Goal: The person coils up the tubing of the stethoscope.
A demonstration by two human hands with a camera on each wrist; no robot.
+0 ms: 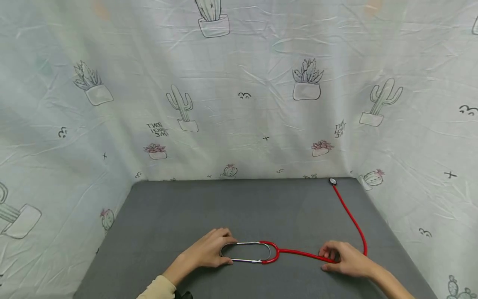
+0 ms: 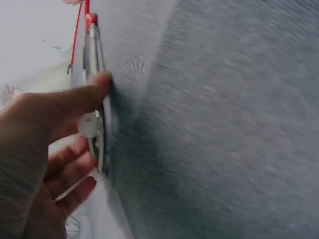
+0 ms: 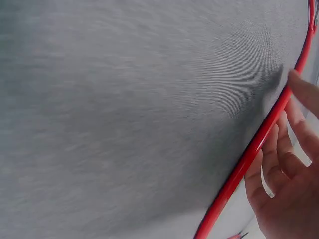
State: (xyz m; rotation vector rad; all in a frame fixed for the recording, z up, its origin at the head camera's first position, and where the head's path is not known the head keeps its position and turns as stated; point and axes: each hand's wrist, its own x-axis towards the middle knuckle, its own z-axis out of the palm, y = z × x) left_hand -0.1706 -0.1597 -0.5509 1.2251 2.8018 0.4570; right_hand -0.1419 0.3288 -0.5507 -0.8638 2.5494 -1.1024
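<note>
A stethoscope with red tubing lies stretched across the grey table. My left hand grips the ear end of its silver headset, thumb on one side and fingers on the other. In the left wrist view, a pale round eartip shows between thumb and fingers of that hand. Farther right, my right hand holds the tubing with curled fingers. The right wrist view has the red tube running between its thumb and fingers. Beyond this hand, the tubing bends back to the round chest piece.
The grey table surface ends at the back and both sides against hanging white cloth printed with cacti and potted plants. Near the far right corner, the chest piece lies close to the cloth.
</note>
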